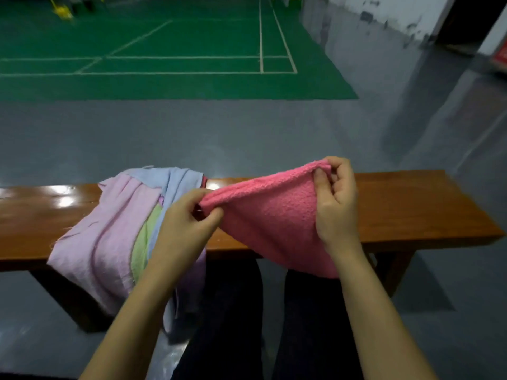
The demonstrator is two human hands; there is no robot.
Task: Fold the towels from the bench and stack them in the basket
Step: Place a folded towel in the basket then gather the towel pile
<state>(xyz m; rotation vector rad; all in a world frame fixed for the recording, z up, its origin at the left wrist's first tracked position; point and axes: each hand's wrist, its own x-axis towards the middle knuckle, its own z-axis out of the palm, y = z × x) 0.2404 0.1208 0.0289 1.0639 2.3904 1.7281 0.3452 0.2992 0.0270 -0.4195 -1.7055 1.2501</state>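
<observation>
Terrycloth, soft, light and limp, the pink towel point(270, 215) sags over the table's point(411, 212) near edge, its top corners pinched by left hand point(186, 218) and right hand point(336, 204).

A long tabletop point(411, 209) runs left to right across the view, with the person's legs point(233, 311) before it. On its left part lies a heap of towels point(109, 229), draping over the near edge and hanging down toward the floor point(247, 138). To the right of the heap, one towel point(274, 220) is held up over the middle of the tabletop, its lower end hanging past the near edge. The left hand point(186, 215) pinches its left corner, the right hand point(334, 198) its upper right corner. Behind the tabletop lies bare floor, and farther back a sports court point(164, 50). A wall point(397, 15) stands at the far right.
</observation>
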